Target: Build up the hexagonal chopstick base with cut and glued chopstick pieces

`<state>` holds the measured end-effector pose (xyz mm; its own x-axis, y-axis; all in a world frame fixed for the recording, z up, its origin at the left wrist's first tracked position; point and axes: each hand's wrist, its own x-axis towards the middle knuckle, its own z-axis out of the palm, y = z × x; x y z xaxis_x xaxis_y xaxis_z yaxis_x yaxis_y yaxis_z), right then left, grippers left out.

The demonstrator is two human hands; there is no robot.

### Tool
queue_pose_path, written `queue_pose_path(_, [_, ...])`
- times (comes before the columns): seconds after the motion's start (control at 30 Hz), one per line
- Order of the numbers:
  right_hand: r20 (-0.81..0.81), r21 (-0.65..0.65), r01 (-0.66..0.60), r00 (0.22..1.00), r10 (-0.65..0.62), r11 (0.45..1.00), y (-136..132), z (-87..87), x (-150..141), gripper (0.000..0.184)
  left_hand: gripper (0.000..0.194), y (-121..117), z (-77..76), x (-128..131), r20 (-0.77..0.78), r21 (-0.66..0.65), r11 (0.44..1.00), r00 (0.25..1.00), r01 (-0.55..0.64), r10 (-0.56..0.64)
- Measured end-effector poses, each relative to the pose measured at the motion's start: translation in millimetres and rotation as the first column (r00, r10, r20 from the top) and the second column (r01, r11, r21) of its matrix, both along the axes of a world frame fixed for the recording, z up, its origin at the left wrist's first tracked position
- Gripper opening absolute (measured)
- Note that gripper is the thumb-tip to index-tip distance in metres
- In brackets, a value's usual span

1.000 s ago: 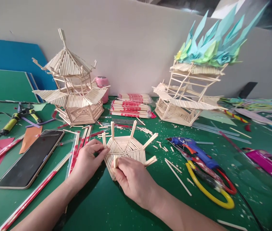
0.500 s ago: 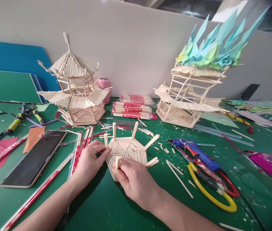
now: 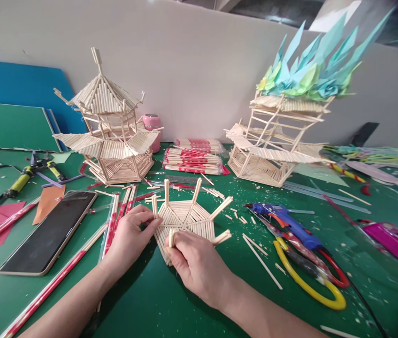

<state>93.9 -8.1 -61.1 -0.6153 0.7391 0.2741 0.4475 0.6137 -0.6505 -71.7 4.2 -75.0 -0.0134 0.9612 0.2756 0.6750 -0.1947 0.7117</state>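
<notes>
A flat hexagonal panel of glued wooden sticks (image 3: 188, 218), with short posts standing up at its corners, lies on the green table (image 3: 156, 300) in front of me. My left hand (image 3: 128, 239) pinches its left edge beside one post. My right hand (image 3: 194, 265) grips its near edge, thumb and fingers closed round the front post. Both hands rest low on the table.
A finished stick pagoda (image 3: 109, 136) stands back left, a second stick tower (image 3: 272, 145) topped with blue-green paper back right. A phone (image 3: 49, 232) and wrapped chopsticks (image 3: 112, 225) lie left; a blue glue gun (image 3: 283, 220) and yellow-handled cutters (image 3: 308, 274) lie right. Chopstick packs (image 3: 192, 159) sit behind.
Almost nothing has moved. The view shifted slightly down and right a second ago; both hands keep their hold on the stick panel.
</notes>
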Motion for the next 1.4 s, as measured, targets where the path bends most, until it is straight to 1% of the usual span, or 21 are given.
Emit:
queue_pose_path(0.3, [-0.018,0.001,-0.006,1.0,0.006,1.0,-2,1.7,3,0.022,0.022,1,-1.8,1,0.003,0.018,1.0,1.0,-0.01,0.01])
queue_pose_path(0.47, [-0.039,-0.004,-0.018,0.999,0.017,1.0,-5,1.6,6,0.021,0.02,-1,0.4,1,-0.01,0.023,1.0,1.0,-0.008,0.009])
queue_pose_path(0.6, [-0.032,-0.028,-0.01,0.999,0.009,1.0,-8,2.5,9,0.018,0.016,-5,4.2,-4,-0.028,0.01,0.999,0.999,-0.035,0.035])
queue_pose_path(0.67, [-0.008,-0.034,0.004,1.0,-0.005,0.999,-11,2.8,12,0.015,0.024,-10,7.2,-9,-0.032,0.01,0.998,0.997,-0.065,0.065])
queue_pose_path(0.77, [-0.013,-0.028,0.046,0.999,-0.046,0.999,-22,2.2,21,0.034,0.032,-21,13.8,-15,-0.028,0.019,0.994,0.994,-0.108,0.108])
queue_pose_path(0.8, [-0.026,-0.024,0.062,0.998,-0.062,0.998,-27,1.7,26,0.037,0.032,-26,16.4,-16,-0.024,0.025,0.993,0.993,-0.116,0.116])
queue_pose_path(0.9, [-0.079,-0.003,0.098,0.992,-0.098,0.995,-43,-1.0,43,0.03,0.028,-41,24.0,-15,0.0,0.042,0.991,0.992,-0.128,0.128])
queue_pose_path(1.0, [-0.108,0.031,0.2,0.975,-0.195,0.979,-54,-6.3,63,0.024,0.025,-56,27.4,-9,0.029,0.05,0.992,0.993,-0.118,0.116])
queue_pose_path(1.1, [-0.127,0.028,0.32,0.941,-0.314,0.947,-56,-13.9,81,0.021,0.022,-68,22.2,-3,0.039,0.06,0.995,0.997,-0.074,0.071])
queue_pose_path(1.2, [-0.075,-0.033,0.372,0.924,-0.374,0.927,-49,-20.0,91,0.021,0.022,-76,9.4,2,-0.009,-0.01,1.0,1.0,-0.001,0.001])
queue_pose_path(1.23, [-0.051,-0.054,0.385,0.92,-0.388,0.921,-46,-20.7,92,0.021,0.024,-77,4.6,4,-0.025,-0.022,1.0,1.0,0.012,-0.013])
queue_pose_path(1.3, [-0.012,-0.089,0.4,0.915,-0.403,0.912,-38,-19.7,90,0.022,0.027,-79,-3.9,7,-0.07,-0.046,0.995,0.994,0.085,-0.088])
queue_pose_path(1.4, [0.022,-0.11,0.38,0.925,-0.38,0.918,-25,-13.1,83,0.022,0.03,-76,-11.2,14,-0.175,0.013,0.995,0.98,0.098,-0.094])
